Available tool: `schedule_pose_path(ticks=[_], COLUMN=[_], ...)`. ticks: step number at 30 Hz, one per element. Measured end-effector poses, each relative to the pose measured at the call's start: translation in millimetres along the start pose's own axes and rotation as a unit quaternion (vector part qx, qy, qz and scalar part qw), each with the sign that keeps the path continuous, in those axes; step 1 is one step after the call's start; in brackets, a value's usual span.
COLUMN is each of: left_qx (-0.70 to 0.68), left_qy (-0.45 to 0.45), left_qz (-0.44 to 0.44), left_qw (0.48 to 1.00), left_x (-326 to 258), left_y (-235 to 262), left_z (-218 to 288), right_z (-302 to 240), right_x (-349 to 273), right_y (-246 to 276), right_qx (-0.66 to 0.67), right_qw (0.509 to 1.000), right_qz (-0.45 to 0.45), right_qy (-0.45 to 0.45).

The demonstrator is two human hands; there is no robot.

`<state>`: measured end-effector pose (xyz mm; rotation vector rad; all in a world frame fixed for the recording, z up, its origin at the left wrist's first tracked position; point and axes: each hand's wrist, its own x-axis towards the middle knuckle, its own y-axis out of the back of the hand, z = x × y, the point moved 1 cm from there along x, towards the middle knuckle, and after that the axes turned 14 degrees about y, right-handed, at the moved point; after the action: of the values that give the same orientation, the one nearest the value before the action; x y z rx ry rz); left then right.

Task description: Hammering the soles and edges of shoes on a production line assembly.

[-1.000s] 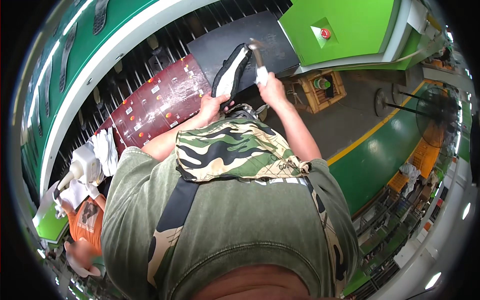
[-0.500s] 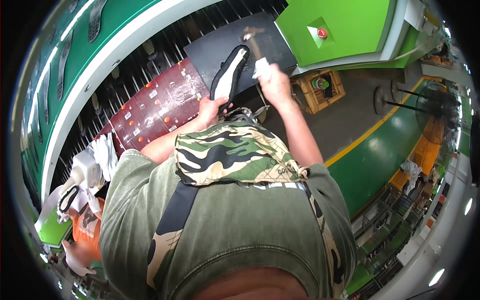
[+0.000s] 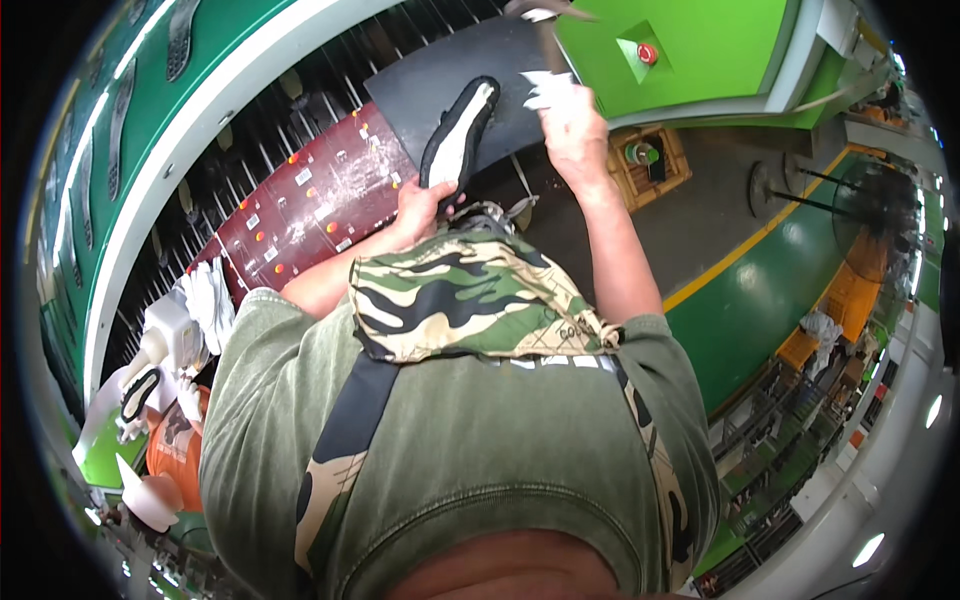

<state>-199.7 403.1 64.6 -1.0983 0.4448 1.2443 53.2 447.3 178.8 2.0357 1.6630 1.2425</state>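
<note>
My left hand [image 3: 421, 205] grips the heel end of a black shoe upper [image 3: 456, 145], turned bottom up so its white underside shows. The shoe's toe points away from me over a dark grey board [image 3: 405, 85]. To the right and higher up, my right hand [image 3: 578, 140] is closed round a hammer [image 3: 547, 45] with white wrapping on its grip. The hammer is raised, apart from the shoe; its head is blurred at the top edge of the view.
A dark red board [image 3: 325, 190] with stickers adjoins the grey one, over black rollers. At upper right stands a green machine housing [image 3: 690, 60] with a red button [image 3: 647, 53]. A bamboo stool [image 3: 668, 180] is on the floor. A co-worker in orange [image 3: 178, 455] is at lower left.
My right hand has lifted the hammer up and to the right, away from the shoe. The shoe in my left hand has shifted slightly.
</note>
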Motion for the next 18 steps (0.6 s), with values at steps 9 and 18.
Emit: schedule_pose_path(ticks=[9, 18], left_qx=[-0.026, -0.03], left_qy=[0.01, 0.011], left_qz=[-0.004, -0.015], left_qw=[1.0, 0.999], left_x=[2.3, 2.4], left_y=[4.6, -0.3], left_z=[-7.4, -1.7], right_z=[10.1, 15.9], right_x=[-64.9, -93.2], right_y=[-41.3, -54.5], right_qx=[-0.057, -0.038], right_qw=[0.968, 0.987], right_qz=[-0.22, -0.069], right_qy=[-0.103, -0.139])
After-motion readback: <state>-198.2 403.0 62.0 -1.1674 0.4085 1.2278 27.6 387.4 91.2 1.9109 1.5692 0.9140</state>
